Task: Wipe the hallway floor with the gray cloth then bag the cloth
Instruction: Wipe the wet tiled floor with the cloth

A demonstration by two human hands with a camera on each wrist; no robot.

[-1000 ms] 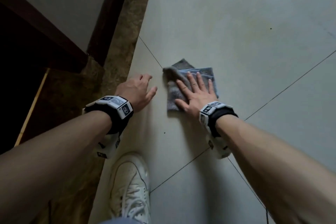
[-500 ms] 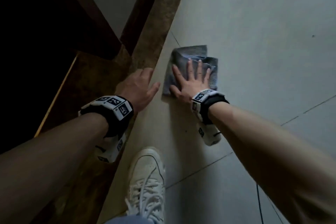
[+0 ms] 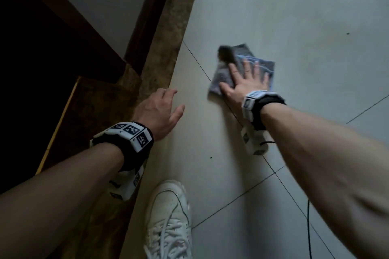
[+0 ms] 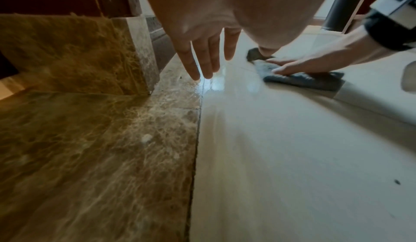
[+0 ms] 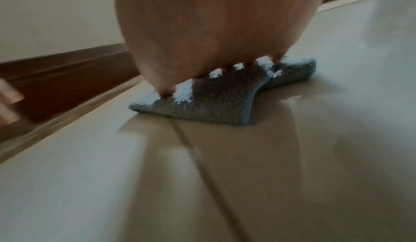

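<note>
1. Far left, a dark wooden door frame (image 3: 145,12) rises beside a strip of brown veined marble border (image 3: 166,33), polished and mottled; in the left wrist view the same stone also forms a raised block (image 4: 74,53).
2. The left hand (image 3: 156,109) hovers with straight, relaxed fingers (image 4: 195,58) over the seam where the marble meets the pale tile, holding nothing; whether the fingertips touch the floor cannot be told.
3. Below it, a white laced sneaker (image 3: 170,218) stands on the glossy cream floor tiles (image 3: 294,17), which are crossed by thin dark grout lines.
4. The gray cloth (image 3: 223,75) — fluffy, folded, with a light blue stitched edge — lies flat on the tile, one far corner curled up and blurred.
5. The right hand (image 3: 246,82) presses on it palm down, fingers spread and straight, not gripping.
6. Compared with half a second ago, the cloth and right hand have slid rightward, away from the marble border — they were just beside it then, and now sit past a grout line, well apart from the left hand.
</note>
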